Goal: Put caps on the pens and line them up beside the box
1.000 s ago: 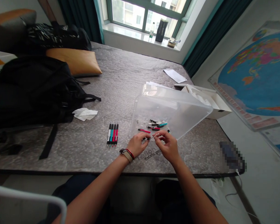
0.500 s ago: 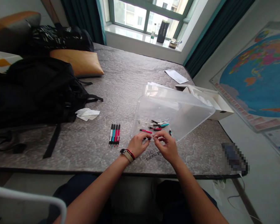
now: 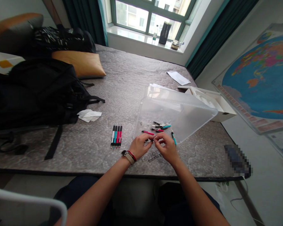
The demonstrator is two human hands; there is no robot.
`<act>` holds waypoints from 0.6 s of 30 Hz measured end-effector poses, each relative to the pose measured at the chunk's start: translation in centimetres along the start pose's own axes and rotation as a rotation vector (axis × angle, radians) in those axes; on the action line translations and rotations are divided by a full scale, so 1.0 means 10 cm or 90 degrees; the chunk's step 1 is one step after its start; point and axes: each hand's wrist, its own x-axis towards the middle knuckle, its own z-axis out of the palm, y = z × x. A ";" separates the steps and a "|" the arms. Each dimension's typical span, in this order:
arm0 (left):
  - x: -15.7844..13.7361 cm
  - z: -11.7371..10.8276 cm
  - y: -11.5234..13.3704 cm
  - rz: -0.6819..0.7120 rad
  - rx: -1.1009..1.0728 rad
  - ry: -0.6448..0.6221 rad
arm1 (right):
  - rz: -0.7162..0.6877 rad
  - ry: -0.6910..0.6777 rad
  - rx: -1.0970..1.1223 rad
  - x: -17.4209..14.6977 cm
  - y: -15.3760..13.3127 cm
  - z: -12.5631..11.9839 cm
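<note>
My left hand [image 3: 139, 146] has its fingers closed on a small dark pen part [image 3: 152, 140], low over the mattress near the clear plastic lid. Fingertip to fingertip with it, my right hand [image 3: 166, 147] pinches the same piece or a tiny pale part joined to it; the fingers cover most of it. Just beyond both hands lie a pink pen barrel [image 3: 147, 132], a teal barrel [image 3: 165, 127] and several black, white and silver pen pieces. A teal and black pen piece [image 3: 174, 137] rests right of my right hand. To the left, several whole pens [image 3: 116, 135] lie side by side.
The translucent plastic lid or tray [image 3: 191, 122] leans beside an open white box [image 3: 223, 106]. Crumpled tissue [image 3: 89, 115], a black backpack [image 3: 42, 91] and a tan cushion [image 3: 80, 62] are on the left. A blurred dark device [image 3: 237, 160] lies at the right edge.
My right hand has shifted slightly left, its fingertips closer against the left ones. More of the teal and black pen piece beside it now shows.
</note>
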 end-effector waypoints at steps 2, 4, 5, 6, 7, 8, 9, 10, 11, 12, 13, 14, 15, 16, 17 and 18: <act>0.00 0.00 0.00 -0.005 0.001 0.006 | 0.015 0.008 0.013 0.00 -0.01 -0.02; 0.00 -0.01 0.00 -0.008 0.006 0.010 | 0.021 0.021 0.025 0.00 -0.03 -0.03; 0.00 -0.01 0.00 -0.009 0.009 0.009 | 0.019 0.026 0.026 0.00 -0.04 -0.04; 0.00 -0.02 0.00 -0.008 0.012 0.007 | 0.013 0.029 0.023 0.00 -0.06 -0.04; 0.00 -0.02 0.00 -0.008 0.015 0.004 | 0.007 0.030 0.018 0.00 -0.07 -0.05; 0.00 -0.02 0.00 -0.006 0.016 0.000 | 0.001 0.030 0.014 0.01 -0.08 -0.05; 0.00 -0.02 0.00 -0.004 0.017 -0.004 | -0.005 0.031 0.012 0.01 -0.10 -0.05; 0.00 -0.02 -0.01 -0.001 0.016 -0.008 | -0.009 0.032 0.010 0.02 -0.10 -0.05; 0.00 -0.02 -0.01 0.002 0.015 -0.012 | -0.011 0.032 0.008 0.02 -0.11 -0.05; -0.01 -0.01 -0.02 0.006 0.015 -0.015 | -0.012 0.034 0.007 0.02 -0.11 -0.05; -0.01 -0.01 -0.02 0.010 0.015 -0.017 | -0.011 0.034 0.005 0.03 -0.11 -0.04; -0.02 -0.01 -0.02 0.013 0.015 -0.017 | -0.010 0.034 0.005 0.03 -0.10 -0.04; -0.02 0.00 -0.03 0.015 0.017 -0.018 | -0.008 0.033 0.005 0.03 -0.09 -0.04; -0.03 0.00 -0.02 0.017 0.019 -0.020 | -0.007 0.032 0.006 0.03 -0.08 -0.03; -0.03 0.01 -0.02 0.018 0.022 -0.022 | -0.007 0.029 0.007 0.03 -0.08 -0.03; -0.04 0.01 -0.02 0.017 0.025 -0.025 | -0.007 0.026 0.008 0.03 -0.08 -0.03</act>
